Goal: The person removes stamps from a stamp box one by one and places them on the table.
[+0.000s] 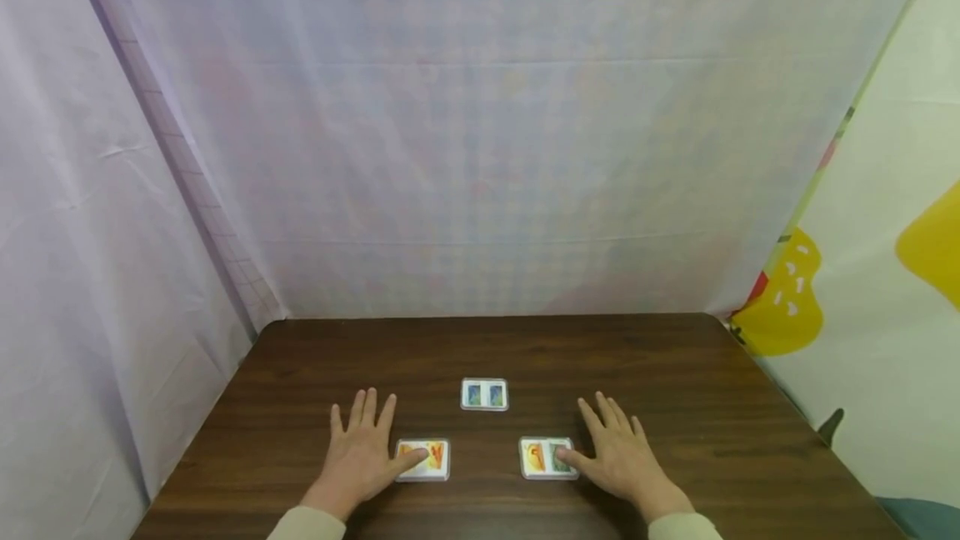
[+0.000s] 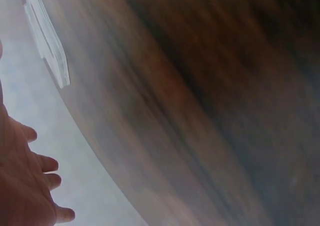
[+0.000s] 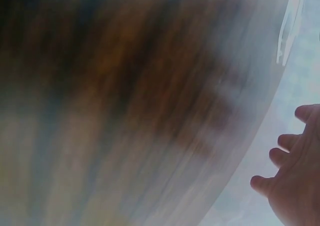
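My left hand (image 1: 360,452) is spread with straight fingers at the table's left middle; its thumb lies across a clear-edged card case (image 1: 442,472) with orange and yellow pictures. On the other side my right hand (image 1: 621,454) is spread the same way. Its thumb tip overlaps the right part of a second clear-edged case (image 1: 533,458), which shows one yellow and one dark green picture. Whether either thumb touches its case or hovers over it, I cannot tell. A third case (image 1: 484,395), with two blue-green pictures, lies farther back between the hands.
A dark brown wood-grain table (image 1: 480,515) carries all three cases. Behind its far edge hangs a pale curtain (image 1: 480,148). White cloth (image 1: 67,232) hangs at the left, and a printed cloth with yellow shapes (image 1: 862,190) hangs at the right.
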`<action>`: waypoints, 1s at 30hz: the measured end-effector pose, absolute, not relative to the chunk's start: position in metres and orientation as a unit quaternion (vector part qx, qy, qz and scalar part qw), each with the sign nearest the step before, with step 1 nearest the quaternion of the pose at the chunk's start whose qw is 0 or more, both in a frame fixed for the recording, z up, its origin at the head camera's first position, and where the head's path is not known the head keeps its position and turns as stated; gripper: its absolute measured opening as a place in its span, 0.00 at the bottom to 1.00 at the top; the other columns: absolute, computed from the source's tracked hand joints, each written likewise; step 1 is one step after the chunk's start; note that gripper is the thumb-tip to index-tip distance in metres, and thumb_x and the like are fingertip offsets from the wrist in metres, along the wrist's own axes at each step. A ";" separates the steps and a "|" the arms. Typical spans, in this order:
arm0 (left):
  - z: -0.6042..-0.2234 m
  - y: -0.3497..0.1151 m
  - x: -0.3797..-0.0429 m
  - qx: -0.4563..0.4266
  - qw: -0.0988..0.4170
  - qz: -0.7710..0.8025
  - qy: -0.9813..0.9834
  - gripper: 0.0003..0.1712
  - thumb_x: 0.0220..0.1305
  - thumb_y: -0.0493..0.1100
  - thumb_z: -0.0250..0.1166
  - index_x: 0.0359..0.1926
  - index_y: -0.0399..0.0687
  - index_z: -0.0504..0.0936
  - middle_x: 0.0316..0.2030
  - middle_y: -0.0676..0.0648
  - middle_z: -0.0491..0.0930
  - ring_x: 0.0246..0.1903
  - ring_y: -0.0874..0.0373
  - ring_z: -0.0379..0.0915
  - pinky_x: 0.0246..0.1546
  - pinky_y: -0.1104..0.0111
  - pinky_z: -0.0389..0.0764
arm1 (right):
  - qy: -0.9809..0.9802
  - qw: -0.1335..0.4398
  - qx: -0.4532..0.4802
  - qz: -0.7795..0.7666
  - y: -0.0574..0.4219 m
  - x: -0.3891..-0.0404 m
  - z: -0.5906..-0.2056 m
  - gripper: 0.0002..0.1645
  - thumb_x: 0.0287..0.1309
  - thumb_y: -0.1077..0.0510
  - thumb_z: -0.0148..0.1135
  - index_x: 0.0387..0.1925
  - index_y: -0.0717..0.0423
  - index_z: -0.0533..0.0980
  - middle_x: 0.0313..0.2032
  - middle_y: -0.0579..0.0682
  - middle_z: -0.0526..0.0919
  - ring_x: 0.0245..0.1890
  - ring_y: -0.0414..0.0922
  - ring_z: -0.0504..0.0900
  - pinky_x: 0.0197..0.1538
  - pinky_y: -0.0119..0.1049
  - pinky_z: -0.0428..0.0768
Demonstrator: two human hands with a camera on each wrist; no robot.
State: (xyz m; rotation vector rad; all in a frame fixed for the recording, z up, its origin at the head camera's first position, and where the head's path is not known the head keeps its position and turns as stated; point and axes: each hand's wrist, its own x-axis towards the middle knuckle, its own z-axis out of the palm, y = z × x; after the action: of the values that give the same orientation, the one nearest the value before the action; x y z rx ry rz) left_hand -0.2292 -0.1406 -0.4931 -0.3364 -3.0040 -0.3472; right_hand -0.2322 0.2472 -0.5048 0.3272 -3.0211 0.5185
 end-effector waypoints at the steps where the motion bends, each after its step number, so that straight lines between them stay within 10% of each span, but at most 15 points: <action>1: -0.493 -0.140 -0.229 -0.111 0.049 -0.115 -0.986 0.62 0.54 0.82 0.52 0.74 0.41 0.59 0.72 0.27 0.52 0.72 0.32 0.43 0.65 0.32 0.39 | -0.979 0.029 0.108 0.169 0.247 -0.232 -0.504 0.59 0.56 0.23 0.55 0.73 0.61 0.58 0.72 0.70 0.53 0.72 0.69 0.50 0.65 0.71 0.48; 30: -0.491 -0.113 -0.230 -0.147 0.050 -0.108 -0.982 0.62 0.50 0.81 0.59 0.74 0.43 0.61 0.72 0.31 0.56 0.72 0.35 0.47 0.66 0.34 0.42 | -0.961 0.012 0.140 0.236 0.246 -0.232 -0.504 0.62 0.40 0.29 0.74 0.69 0.63 0.66 0.64 0.66 0.68 0.63 0.67 0.68 0.61 0.65 0.66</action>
State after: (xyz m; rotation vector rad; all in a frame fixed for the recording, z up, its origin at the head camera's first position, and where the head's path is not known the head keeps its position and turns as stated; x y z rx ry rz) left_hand -0.2299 -0.1127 -0.4911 -0.4482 -2.9903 -0.3297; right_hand -0.2325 0.2458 -0.5042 0.4378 -2.9980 0.7358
